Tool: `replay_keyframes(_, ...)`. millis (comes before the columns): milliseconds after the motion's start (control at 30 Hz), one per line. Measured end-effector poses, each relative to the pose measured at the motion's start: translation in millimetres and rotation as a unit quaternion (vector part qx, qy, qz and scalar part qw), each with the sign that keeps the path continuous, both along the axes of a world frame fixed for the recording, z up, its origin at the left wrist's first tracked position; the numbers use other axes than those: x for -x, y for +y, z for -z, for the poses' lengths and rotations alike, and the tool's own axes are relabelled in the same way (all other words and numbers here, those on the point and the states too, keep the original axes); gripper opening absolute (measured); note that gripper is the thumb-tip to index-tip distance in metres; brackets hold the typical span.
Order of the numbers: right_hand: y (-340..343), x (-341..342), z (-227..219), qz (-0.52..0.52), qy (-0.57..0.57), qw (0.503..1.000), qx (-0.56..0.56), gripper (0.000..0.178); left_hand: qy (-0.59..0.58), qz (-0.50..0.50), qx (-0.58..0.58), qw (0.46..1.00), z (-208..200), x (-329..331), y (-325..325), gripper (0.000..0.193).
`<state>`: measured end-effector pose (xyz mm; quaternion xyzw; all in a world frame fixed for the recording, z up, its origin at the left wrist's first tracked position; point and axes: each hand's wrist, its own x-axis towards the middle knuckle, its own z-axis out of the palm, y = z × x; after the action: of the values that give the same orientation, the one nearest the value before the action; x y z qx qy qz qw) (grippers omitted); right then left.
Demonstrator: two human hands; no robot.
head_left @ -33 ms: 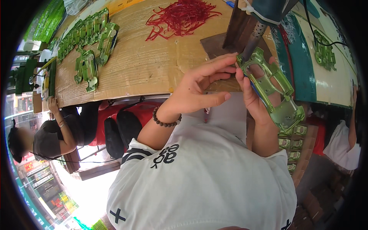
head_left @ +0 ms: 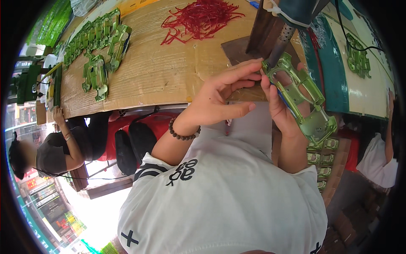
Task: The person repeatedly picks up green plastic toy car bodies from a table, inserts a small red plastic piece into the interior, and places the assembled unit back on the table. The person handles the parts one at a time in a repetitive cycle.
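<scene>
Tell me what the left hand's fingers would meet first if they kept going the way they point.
Probably the green car shell held in the right hand: the left hand points its fingertips at the shell's upper end, almost touching, though depth is unclear.

Two bare hands were in view, a left hand (head_left: 220,99) and a right hand (head_left: 282,111). One green metallic toy-car shell (head_left: 303,98) sat between them. One heap of thin red wires (head_left: 198,19) lay on the cardboard-covered bench. One row of green shells (head_left: 95,40) lay there, too overlapped to count. One beaded bracelet (head_left: 182,134) showed.
</scene>
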<state>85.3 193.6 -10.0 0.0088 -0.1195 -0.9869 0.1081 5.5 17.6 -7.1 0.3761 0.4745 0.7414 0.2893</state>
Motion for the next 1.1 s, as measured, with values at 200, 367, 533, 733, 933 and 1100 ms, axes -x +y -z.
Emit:
replay_keyframes(200,3.9,0.8,6.0,-0.009,0.028,0.999,0.031,0.052,0.057,-0.021,0.021,0.998,-1.5,-0.6,1.9,0.067)
replay_keyframes(367,6.6,0.3,7.2,0.004,0.031,0.999,0.008,0.052,0.083,-0.034,0.032,0.995,-0.8,-1.2,2.1,0.067)
replay_keyframes(533,3.3,0.5,-4.0,0.020,0.002,0.995,-0.100,0.050,0.076,-0.041,0.039,0.995,3.5,-3.5,0.9,0.066)
replay_keyframes(733,-1.7,-27.6,-24.6,0.066,-0.181,0.947,-0.255,0.046,-0.003,-0.086,0.020,0.996,2.9,-10.2,-1.1,0.068)
replay_keyframes(933,61.4,-51.4,-39.3,0.225,-0.160,0.848,-0.453,0.053,-0.011,-0.093,0.001,0.996,1.4,-8.1,-1.2,0.067)
replay_keyframes(1100,168.2,15.6,-44.9,0.333,-0.291,0.478,-0.759,0.047,-0.011,-0.101,0.002,0.995,1.0,-8.1,-1.7,0.064)
